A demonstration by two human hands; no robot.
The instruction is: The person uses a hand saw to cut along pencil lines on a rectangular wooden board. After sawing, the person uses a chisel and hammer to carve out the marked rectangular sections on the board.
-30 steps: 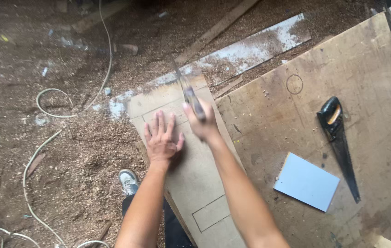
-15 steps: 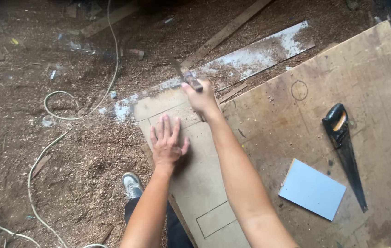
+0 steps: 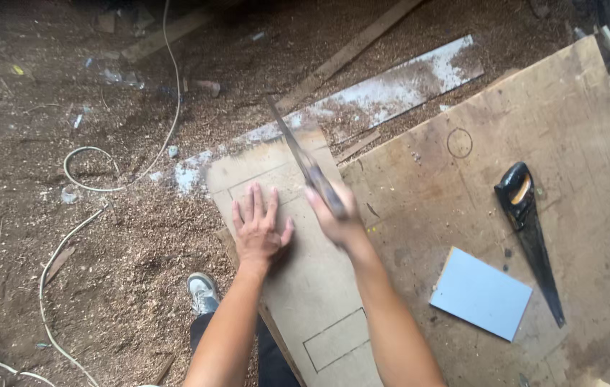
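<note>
Hand-sawing a marked board, cut looks barely begun.

Head view: left hand (image 3: 258, 229) pressed flat, fingers spread, on the thin brown board (image 3: 298, 287); right hand (image 3: 334, 215) clamped on the handle of a saw (image 3: 298, 154), blurred, blade slanting up over the board's far edge. Board overhangs the plywood worktop (image 3: 534, 236), on its left side. Pencilled rectangles on the board look uncut; no finished kerf visible, so most sawing is left. Spare black saw (image 3: 531, 236) and blue sheet (image 3: 480, 292) lie on the worktop, right of the board.
</note>
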